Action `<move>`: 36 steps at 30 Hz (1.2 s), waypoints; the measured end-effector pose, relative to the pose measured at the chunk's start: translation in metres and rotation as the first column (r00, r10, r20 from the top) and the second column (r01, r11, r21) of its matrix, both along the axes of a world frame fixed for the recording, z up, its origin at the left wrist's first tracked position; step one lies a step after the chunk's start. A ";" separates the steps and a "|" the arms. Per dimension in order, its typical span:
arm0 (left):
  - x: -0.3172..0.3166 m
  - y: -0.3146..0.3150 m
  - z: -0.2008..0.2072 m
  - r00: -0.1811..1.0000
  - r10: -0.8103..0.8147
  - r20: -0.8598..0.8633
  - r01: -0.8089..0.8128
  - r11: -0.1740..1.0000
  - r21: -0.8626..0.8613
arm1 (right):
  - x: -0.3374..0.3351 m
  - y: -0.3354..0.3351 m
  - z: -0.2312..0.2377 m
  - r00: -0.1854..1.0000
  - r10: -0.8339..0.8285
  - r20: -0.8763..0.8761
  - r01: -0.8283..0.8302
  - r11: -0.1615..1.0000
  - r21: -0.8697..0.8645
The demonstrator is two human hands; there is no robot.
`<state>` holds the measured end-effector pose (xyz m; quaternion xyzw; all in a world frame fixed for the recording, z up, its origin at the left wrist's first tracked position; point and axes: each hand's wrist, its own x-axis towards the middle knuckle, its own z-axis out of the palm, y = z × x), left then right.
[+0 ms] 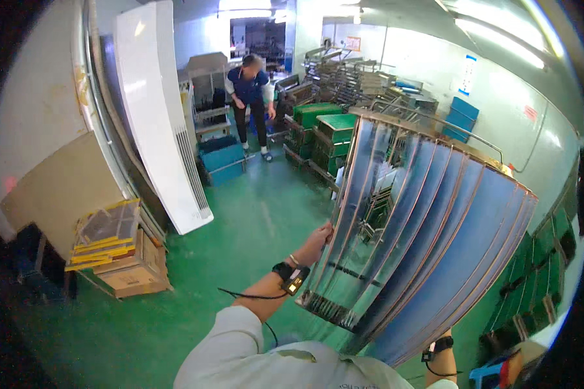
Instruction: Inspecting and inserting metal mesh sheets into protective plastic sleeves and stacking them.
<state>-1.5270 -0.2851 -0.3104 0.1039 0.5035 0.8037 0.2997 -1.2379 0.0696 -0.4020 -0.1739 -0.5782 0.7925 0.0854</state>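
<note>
Left hand (319, 241) closed on the left edge of a tall rack (428, 131); black band at that wrist, thin cable trailing. Rack tilted, filling right of centre; bluish sheets (477, 240) in rows between narrow ribs. Right wrist (444, 343), also banded, at rack's lower right edge; grip there hidden. Beyond: co-worker (248, 87) in dark vest, stooping near blue crates (224, 167). Green crates (336, 129) stacked behind rack; jumbled metal frames (357, 81) farther back. Left: tall white unit (152, 110), upright; carton (136, 272) on green floor (240, 227), yellow-edged frames (104, 240) atop.
</note>
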 end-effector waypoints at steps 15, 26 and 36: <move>-0.419 0.152 -0.002 0.956 -0.259 -0.142 0.285 0.934 0.216 | -0.380 0.080 0.011 0.977 -0.114 0.179 0.124 0.991 -0.047; -0.677 0.367 -0.096 0.965 -0.085 0.250 0.149 0.957 -0.249 | -0.610 0.270 -0.113 0.977 0.012 0.213 -0.011 1.000 -0.007; -0.818 0.454 -0.210 0.951 -0.146 0.272 0.234 0.914 -0.330 | -0.723 0.313 -0.140 0.944 -0.014 0.330 0.033 0.998 -0.050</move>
